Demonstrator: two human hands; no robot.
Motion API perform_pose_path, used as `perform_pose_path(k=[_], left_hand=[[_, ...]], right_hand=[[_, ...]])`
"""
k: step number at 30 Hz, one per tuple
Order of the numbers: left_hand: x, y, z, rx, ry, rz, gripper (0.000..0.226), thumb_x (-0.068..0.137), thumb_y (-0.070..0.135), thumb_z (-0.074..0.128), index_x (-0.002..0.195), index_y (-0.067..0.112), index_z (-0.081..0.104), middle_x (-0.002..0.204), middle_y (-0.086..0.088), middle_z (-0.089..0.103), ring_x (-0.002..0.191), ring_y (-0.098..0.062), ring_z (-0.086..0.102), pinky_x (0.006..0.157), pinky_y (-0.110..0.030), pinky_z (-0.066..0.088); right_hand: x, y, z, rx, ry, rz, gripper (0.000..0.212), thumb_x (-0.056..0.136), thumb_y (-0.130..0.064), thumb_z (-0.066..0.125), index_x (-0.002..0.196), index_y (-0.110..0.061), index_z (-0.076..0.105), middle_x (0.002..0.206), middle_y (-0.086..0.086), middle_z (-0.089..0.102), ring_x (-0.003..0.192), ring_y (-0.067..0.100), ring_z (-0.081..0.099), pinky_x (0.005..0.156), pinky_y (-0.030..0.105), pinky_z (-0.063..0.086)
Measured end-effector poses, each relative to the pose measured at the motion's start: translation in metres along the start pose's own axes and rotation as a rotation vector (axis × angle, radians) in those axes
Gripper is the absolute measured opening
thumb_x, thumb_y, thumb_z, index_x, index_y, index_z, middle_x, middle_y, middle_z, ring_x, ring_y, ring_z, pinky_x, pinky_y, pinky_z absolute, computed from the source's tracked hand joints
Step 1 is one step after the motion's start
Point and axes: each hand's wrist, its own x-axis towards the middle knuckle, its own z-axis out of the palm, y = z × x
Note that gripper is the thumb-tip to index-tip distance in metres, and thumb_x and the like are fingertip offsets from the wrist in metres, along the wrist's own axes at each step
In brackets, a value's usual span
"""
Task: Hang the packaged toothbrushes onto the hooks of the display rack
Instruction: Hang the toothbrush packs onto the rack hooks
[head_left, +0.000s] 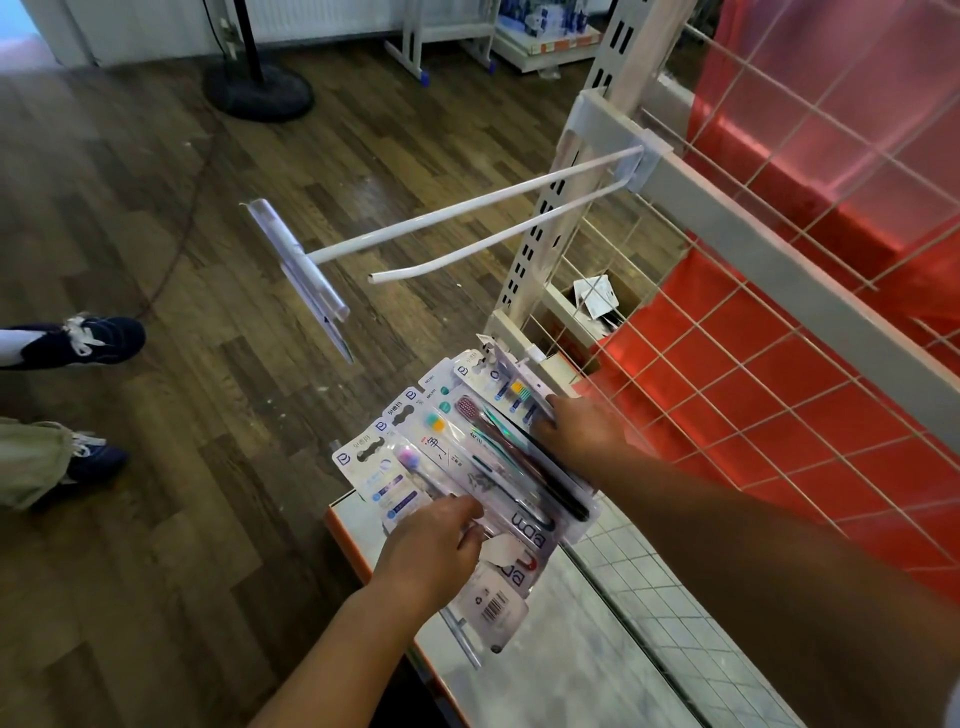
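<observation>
Both hands are on the fanned stack of packaged toothbrushes (467, 457): the left hand (436, 545) pinches the lower packs, thumb on top, and the right hand (576, 431) curls its grip around the stack's upper right edge. The packs sit low, over the shelf (571, 665), well below the white hook (457, 228) jutting from the display rack (727, 218). 2 dark sneakers (88, 340) stand on the wooden floor (208, 519).

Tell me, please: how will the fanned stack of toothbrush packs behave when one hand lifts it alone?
The toothbrush packs already lie fanned between the left hand and right hand, so they would probably slide apart. Their glossy plastic fronts look slippery. The thin cards likely bend a little, and seem light for their size.
</observation>
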Motion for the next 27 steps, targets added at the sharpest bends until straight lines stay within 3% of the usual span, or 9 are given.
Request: perform_pose_path(k=[5,10,15,19,23,27], left_hand=[[0.000,0.001,0.002,-0.006,0.006,-0.003,0.031,0.096,0.029,0.047,0.126,0.027,0.052,0.127,0.004,0.057,0.110,-0.013,0.058,0.090,-0.028,0.050],[0.000,0.000,0.006,-0.036,0.004,-0.004,0.030,0.095,0.030,0.047,0.124,0.027,0.054,0.126,0.005,0.058,0.108,-0.013,0.058,0.089,-0.029,0.052],[0.000,0.000,0.008,-0.045,-0.002,0.006,0.029,0.095,0.030,0.047,0.124,0.026,0.054,0.127,0.004,0.058,0.108,-0.015,0.059,0.086,-0.028,0.053],[-0.002,0.006,0.005,-0.014,-0.017,0.027,0.030,0.096,0.030,0.046,0.125,0.026,0.052,0.128,0.003,0.056,0.110,-0.016,0.058,0.089,-0.029,0.051],[-0.004,0.015,-0.002,-0.025,-0.015,0.040,0.030,0.095,0.030,0.046,0.124,0.025,0.054,0.125,0.000,0.058,0.108,-0.017,0.058,0.090,-0.033,0.051],[-0.005,0.027,-0.013,-0.018,0.008,0.067,0.030,0.096,0.028,0.045,0.125,0.023,0.054,0.124,0.001,0.058,0.109,-0.015,0.057,0.090,-0.028,0.049]], right_hand=[[0.001,-0.002,0.000,-0.009,0.036,0.036,0.033,0.097,-0.032,0.040,0.110,-0.010,0.062,0.092,0.006,0.062,0.082,0.021,0.061,0.075,0.034,0.054],[0.001,-0.002,0.005,-0.073,0.098,0.033,0.035,0.098,-0.030,0.039,0.108,-0.007,0.063,0.081,0.003,0.057,0.070,0.019,0.055,0.059,0.025,0.042],[-0.006,0.003,0.004,-0.036,0.116,0.047,0.031,0.096,-0.029,0.041,0.103,-0.009,0.063,0.085,0.005,0.062,0.078,0.022,0.061,0.068,0.030,0.051],[-0.013,0.007,-0.003,-0.037,0.126,0.057,0.019,0.093,-0.016,0.048,0.108,-0.008,0.058,0.092,0.008,0.062,0.084,0.023,0.059,0.077,0.038,0.053],[-0.022,0.005,-0.013,0.019,0.159,0.066,0.020,0.092,-0.016,0.050,0.111,-0.010,0.055,0.091,0.007,0.060,0.082,0.020,0.057,0.077,0.037,0.054],[-0.032,-0.002,-0.022,0.018,0.175,0.047,0.023,0.093,-0.020,0.050,0.112,-0.010,0.056,0.093,0.006,0.061,0.081,0.018,0.058,0.076,0.035,0.054]])
